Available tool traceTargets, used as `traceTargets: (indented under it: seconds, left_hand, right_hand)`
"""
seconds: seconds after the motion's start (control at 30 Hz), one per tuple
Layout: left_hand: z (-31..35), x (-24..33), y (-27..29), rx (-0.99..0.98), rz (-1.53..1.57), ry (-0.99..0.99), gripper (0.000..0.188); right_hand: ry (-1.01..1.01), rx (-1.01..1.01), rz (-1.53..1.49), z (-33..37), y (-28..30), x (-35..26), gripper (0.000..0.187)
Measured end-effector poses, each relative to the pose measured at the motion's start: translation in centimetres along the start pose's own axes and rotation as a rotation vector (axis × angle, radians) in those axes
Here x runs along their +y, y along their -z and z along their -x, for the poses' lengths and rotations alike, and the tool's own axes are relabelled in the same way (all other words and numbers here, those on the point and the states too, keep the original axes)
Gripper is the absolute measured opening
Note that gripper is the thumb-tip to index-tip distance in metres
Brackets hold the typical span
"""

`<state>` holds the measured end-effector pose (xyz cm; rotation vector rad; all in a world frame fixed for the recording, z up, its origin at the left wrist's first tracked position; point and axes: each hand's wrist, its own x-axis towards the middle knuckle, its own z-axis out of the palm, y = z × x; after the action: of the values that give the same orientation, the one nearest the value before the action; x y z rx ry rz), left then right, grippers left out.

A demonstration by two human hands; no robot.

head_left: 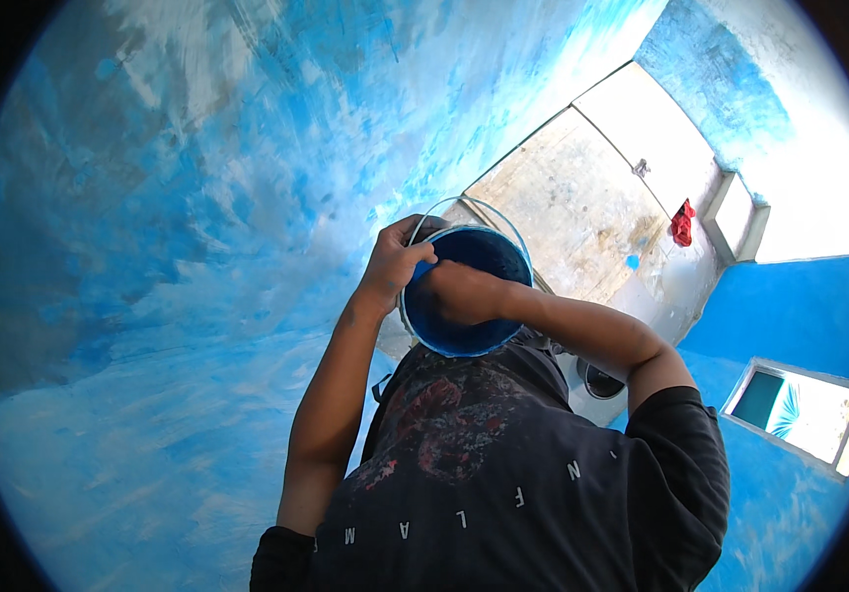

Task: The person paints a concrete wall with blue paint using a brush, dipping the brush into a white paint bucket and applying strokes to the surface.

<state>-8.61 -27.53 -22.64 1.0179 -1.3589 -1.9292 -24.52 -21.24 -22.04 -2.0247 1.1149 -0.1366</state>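
Note:
A bucket (492,243) with a blue-coated inside and a thin wire handle (497,209) is held up in front of my body. My left hand (400,259) grips its left rim, thumb over the edge and the other fingers around the outside. My right hand (464,294) reaches down inside the bucket. Its fingers are lost in the dark interior, so whether they hold anything cannot be seen. The bucket's bottom and contents are hidden too.
On my left rises a wall (178,247) streaked with blue and white. A red cloth (682,223) and a small crumpled thing (641,168) lie on the stained floor (563,187). A dark round container (600,380) stands beside my right elbow; a window (802,412) is at the right.

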Motion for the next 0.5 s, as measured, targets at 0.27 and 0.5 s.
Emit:
traceTargets:
  seconds: [0.27, 0.5]
  left_hand:
    - [0.4, -0.4, 0.4, -0.01, 0.042, 0.02, 0.042]
    - [0.5, -0.5, 0.0, -0.019, 0.049, -0.025, 0.03]
  right_hand:
    - [-0.177, 0.094, 0.366, 2.3, 1.8, -0.4, 0.012]
    - [0.016, -0.002, 0.147, 2.3, -1.0, 1.1, 0.014]
